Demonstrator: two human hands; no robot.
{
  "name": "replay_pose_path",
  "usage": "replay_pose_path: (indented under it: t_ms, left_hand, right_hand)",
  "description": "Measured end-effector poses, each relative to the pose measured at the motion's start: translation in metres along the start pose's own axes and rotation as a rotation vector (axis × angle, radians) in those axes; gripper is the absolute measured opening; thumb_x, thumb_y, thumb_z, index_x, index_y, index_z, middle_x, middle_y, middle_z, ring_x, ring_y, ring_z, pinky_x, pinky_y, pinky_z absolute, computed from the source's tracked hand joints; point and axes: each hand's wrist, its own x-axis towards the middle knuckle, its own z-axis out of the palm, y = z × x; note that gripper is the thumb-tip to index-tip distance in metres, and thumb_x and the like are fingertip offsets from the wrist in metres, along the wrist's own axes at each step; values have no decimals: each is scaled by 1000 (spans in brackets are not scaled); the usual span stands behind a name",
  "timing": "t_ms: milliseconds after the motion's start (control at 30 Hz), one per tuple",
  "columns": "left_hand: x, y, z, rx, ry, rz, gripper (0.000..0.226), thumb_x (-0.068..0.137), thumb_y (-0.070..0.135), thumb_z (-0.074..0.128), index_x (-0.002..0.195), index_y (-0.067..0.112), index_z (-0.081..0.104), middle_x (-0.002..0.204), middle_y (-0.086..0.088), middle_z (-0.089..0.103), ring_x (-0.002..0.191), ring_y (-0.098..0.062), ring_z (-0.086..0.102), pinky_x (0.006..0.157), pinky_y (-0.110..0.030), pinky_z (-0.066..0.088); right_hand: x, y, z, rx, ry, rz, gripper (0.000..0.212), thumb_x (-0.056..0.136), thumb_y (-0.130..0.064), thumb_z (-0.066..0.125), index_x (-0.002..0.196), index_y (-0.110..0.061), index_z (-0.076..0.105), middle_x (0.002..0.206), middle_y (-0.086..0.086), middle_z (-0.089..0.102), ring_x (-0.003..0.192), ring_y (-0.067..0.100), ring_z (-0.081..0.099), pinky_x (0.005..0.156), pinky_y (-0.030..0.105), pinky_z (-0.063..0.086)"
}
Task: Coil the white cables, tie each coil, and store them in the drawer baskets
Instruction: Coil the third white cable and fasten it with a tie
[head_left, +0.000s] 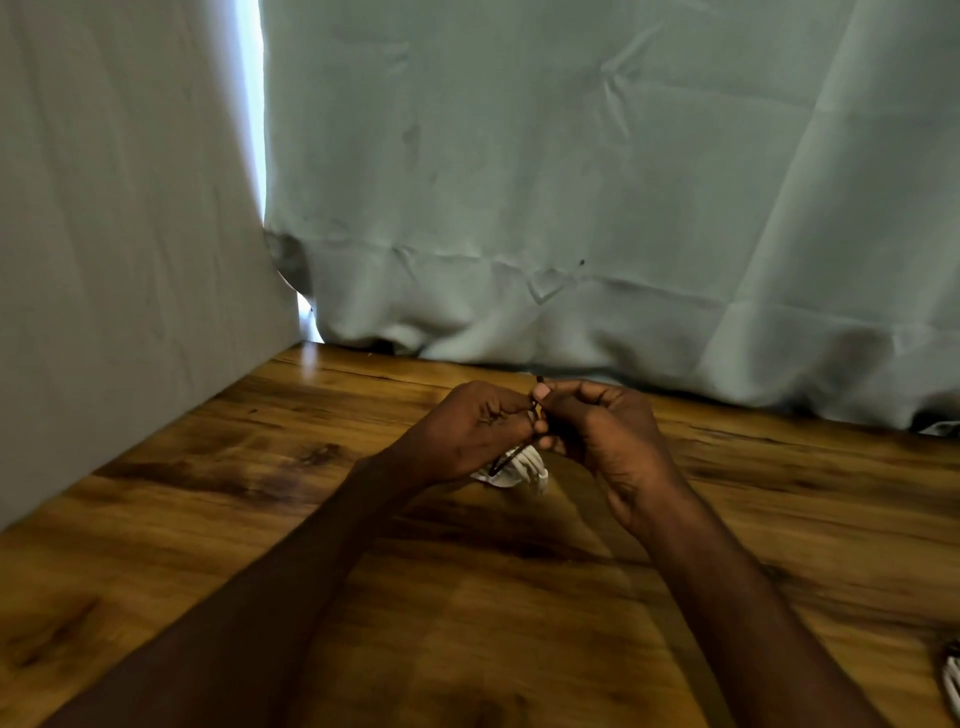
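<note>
Wood-grain bench (467, 623), warm brown with dark streaks, carries the work, and both forearms reach in from its near edge toward the middle. Left hand (467, 431) and right hand (597, 431) meet just above the surface, nearer the far edge than the near one, fingertips touching. Between them a thin black tie (538, 387) sticks up; the right grip pinches it between thumb and forefinger, and the left grip is curled round the same tie, whose other end (501, 464) slants out below the left palm. Under the two hands hangs a white cable coil (524, 467), its loops bunched, mostly hidden by the fingers; whether it touches the bench cannot be told. Pale cloth (571, 182) drapes along the far edge, and a grey sheet (119, 234) along the left edge. At the right edge, near the front corner, part of a white ribbed object (951, 686) shows
</note>
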Motion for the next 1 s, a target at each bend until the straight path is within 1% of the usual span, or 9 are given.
replay_pose_path:
  t_ms: [33,133,167,300,400,500,600,800,1000]
  left_hand:
    - [0,0,0,12,19,-3,23,101,14,59,85,4,72,79,-16,71,74,-17,62,68,-46,50]
    - [-1,-2,3,44,125,-39,13,100,15,65,90,10,72,65,13,66,57,6,54,57,-17,41]
    - [-1,-2,5,68,158,-43,9,99,17,67,93,12,72,65,16,66,53,8,53,55,-14,38]
    - [-2,-3,9,125,207,16,8,98,21,68,100,22,75,90,11,76,72,4,68,66,-19,49]
    - [-2,-4,9,181,260,16,11,98,28,65,103,28,75,94,13,77,82,0,73,75,-28,57]
    - [-2,-5,9,252,296,2,11,96,30,63,98,29,73,83,21,73,73,6,68,70,-24,50]
    - [-3,-4,8,271,304,-12,11,96,30,63,96,25,73,72,25,68,64,8,63,64,-22,44]
    - [-4,-2,7,252,296,13,9,97,24,65,93,25,72,75,18,70,64,2,65,63,-24,46]
    - [-5,-2,7,246,283,30,9,97,22,65,94,23,73,80,12,74,72,-5,71,68,-32,54]
  right_hand:
    - [0,-1,0,11,7,2,14,92,-6,73,99,6,73,73,14,70,59,15,64,54,22,55]
    - [-1,-3,0,51,52,10,9,94,-1,69,99,4,74,72,12,72,58,13,66,53,21,55]
    - [-1,-2,0,48,73,9,8,94,0,69,98,3,74,72,12,72,58,13,66,53,21,56]
    - [0,3,0,32,114,2,11,94,-3,70,100,5,75,76,12,73,63,16,67,56,23,56]
    - [1,2,1,-10,113,-28,11,96,-7,69,99,0,77,79,9,76,69,12,72,57,22,56]
    - [1,2,2,4,140,-54,8,96,-5,68,95,-7,77,77,5,76,68,7,72,56,20,56]
    - [1,1,2,41,180,-22,4,92,-6,73,94,-7,77,76,6,76,71,11,73,59,22,57]
    - [2,1,-2,64,185,95,17,87,-10,78,101,-1,77,81,10,75,84,24,75,64,27,58]
    - [2,1,-3,123,168,119,12,84,-5,77,95,-1,77,76,10,73,81,24,72,71,31,60]
